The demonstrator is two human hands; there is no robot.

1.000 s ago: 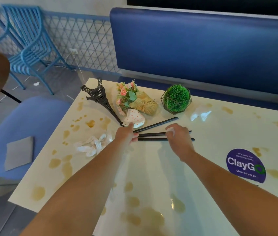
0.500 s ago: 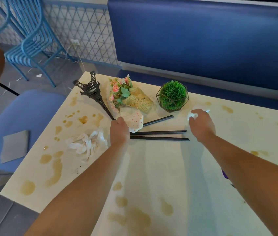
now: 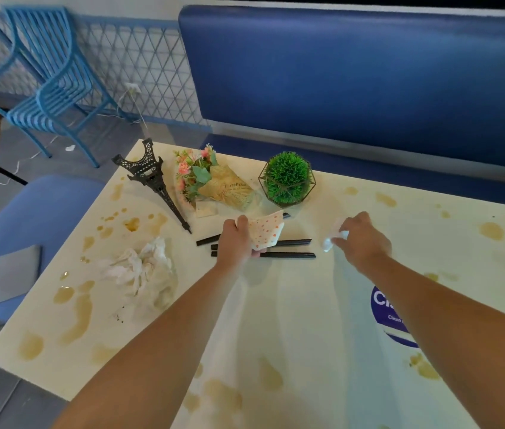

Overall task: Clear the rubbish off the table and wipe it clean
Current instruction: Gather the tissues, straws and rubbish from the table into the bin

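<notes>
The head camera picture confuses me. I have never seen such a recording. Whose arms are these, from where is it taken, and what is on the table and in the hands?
There is no machine here. A person wears a camera on the head, so you look forward and down along that person's own two bare arms.

The left hand holds a dotted paper wrapper. The right hand pinches a small clear scrap; what it is I cannot tell.

On the stained cream table lie three black sticks, a crumpled white tissue, a toppled tower model, a small flower bouquet, a green ball plant and a purple sticker. Behind stands a blue bench.
</notes>
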